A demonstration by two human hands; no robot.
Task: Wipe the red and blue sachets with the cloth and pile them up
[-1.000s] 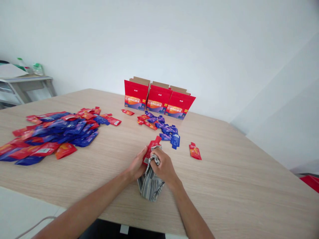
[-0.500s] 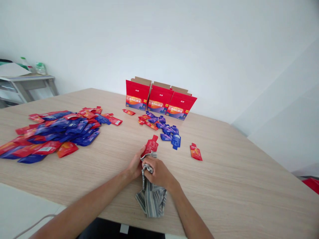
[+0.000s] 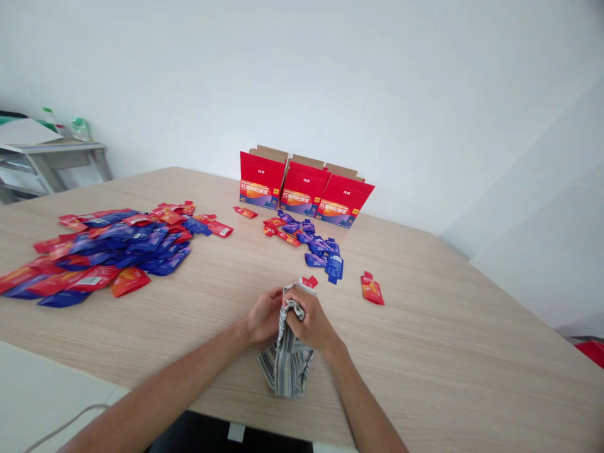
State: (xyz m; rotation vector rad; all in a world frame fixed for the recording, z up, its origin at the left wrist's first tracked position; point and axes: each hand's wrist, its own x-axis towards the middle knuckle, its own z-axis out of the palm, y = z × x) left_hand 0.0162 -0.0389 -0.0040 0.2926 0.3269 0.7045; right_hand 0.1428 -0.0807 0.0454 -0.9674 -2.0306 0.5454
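Both hands meet over the table (image 3: 425, 352): the left hand (image 3: 265, 316) closes on a red sachet (image 3: 309, 282). The right hand (image 3: 311, 322) grips a striped cloth (image 3: 285, 365), sachet tip poking out at 12 o'clock

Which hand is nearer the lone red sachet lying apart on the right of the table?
Right. The right hand grips the striped cloth just left of the lone red sachet; the left hand is farther left.

Plain white walls (image 3: 377, 75) back a light wooden table (image 3: 448, 352); a grey shelf unit (image 3: 51, 160) stands far left
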